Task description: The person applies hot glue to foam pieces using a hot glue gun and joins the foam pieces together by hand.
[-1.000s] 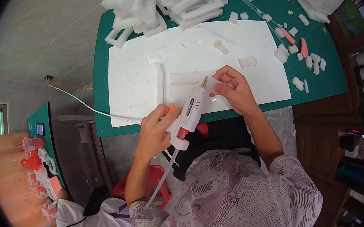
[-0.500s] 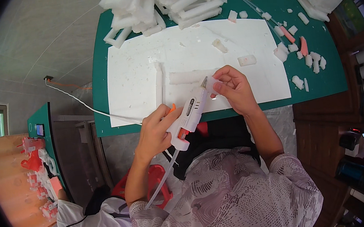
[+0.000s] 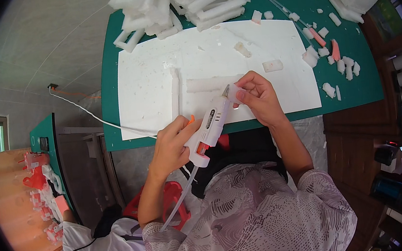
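My left hand [image 3: 173,143] is wrapped round the handle of a white hot glue gun [image 3: 208,127], whose long clear glue stick [image 3: 180,198] trails out of its back end. Between the thumb and fingers of my right hand [image 3: 259,97] is a small white foam piece [image 3: 235,94]. The gun's metal nozzle is right at this piece, seemingly touching it. Beyond my hands, a long white foam strip [image 3: 209,84] lies across the white board [image 3: 147,82]. Another foam strip [image 3: 175,93] runs away from me, to the left of it.
Stacked white foam frames [image 3: 212,1] fill the far edge of the green table [image 3: 112,95]. Foam scraps and a pink-handled tool [image 3: 318,38] lie at the right. A white cord [image 3: 97,117] stretches from the wall toward my left hand. Another person [image 3: 103,243] sits at the lower left.
Almost nothing differs. Both hands, the glue gun and the foam piece hold nearly the same place; the view has shifted very slightly.
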`<state>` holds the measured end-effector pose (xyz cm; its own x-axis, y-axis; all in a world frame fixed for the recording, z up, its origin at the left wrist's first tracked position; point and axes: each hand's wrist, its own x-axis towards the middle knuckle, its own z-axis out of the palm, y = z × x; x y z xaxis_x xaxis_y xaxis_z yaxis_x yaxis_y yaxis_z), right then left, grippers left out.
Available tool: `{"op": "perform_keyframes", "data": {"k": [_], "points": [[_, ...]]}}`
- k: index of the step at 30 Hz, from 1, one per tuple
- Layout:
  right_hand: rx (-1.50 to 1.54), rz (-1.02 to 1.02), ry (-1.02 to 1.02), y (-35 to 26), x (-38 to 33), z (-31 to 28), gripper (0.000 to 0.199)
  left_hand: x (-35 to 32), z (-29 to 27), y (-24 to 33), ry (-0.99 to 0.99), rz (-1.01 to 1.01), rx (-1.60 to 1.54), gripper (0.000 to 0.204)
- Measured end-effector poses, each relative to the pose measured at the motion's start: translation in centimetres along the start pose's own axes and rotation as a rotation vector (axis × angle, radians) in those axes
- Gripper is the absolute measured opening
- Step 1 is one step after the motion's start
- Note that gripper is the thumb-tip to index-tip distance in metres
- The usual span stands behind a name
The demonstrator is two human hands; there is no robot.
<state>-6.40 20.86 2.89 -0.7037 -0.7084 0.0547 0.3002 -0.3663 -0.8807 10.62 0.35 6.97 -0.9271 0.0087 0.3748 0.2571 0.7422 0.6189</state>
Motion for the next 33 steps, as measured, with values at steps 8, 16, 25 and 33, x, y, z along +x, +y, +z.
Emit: {"op": "perform_keyframes", "data": {"k": [8,16,25,33], "points": [[-0.001,-0.014,-0.007,0.06,0.01,-0.03,0.017,0.02,-0.08,-0.05,-0.009,0.004,0.006,0.05],[0.006,-0.021,0.008,0.11,0.02,0.11,0.016,0.08,-0.14,-0.08,-0.022,0.008,0.005,0.054],[0.013,-0.032,-0.002,0.16,0.05,0.04,0.016,0.11,-0.21,-0.06,-0.032,0.007,-0.006,0.055],[0.016,-0.041,0.002,0.24,0.13,-0.01,0.016,0.2,-0.21,-0.03,-0.036,0.01,0.007,0.051]]}}
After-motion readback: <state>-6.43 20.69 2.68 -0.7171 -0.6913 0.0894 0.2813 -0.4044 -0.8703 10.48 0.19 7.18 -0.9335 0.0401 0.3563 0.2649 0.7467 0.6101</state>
